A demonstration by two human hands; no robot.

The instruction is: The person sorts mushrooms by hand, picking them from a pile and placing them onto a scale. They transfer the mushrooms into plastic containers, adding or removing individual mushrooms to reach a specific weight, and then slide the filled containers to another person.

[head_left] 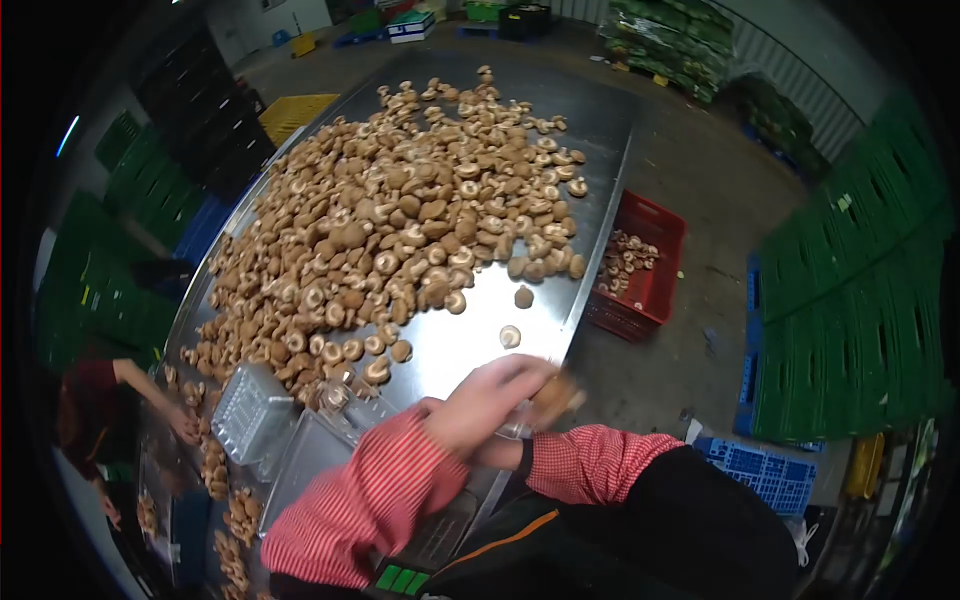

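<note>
- Looking over the long shiny steel table, we see a big heap of round brown mushrooms that covers most of it.
- We think only a small part of the work is done. The red plastic crate on the floor beside the table holds just a few mushrooms on its bottom.
- The clear plastic tray near our end of the table lies tipped and looks almost bare. More clear trays lie just beside it.
- So we judge that nearly all of the heap is left to go through.
- Two loose mushrooms lie apart from the heap, between it and our hands.
- Our left hand reaches across in front of us at the near edge of the table, with its back turned up. Its fingers bend down, but blur hides the tips, so we cannot tell if they grip anything.
- Our right hand comes in from the other side and sits just beside the left one, partly under it. Its fingers look closed round a small brown mushroom, though that part is blurred too.
- Both our arms are bent at the elbow and meet in front of our body. They wear red-and-white striped sleeves, and a dark band sits on the right wrist.
- At the far left, another person's hand reaches in among the mushrooms at the table's edge, well apart from ours.
</note>
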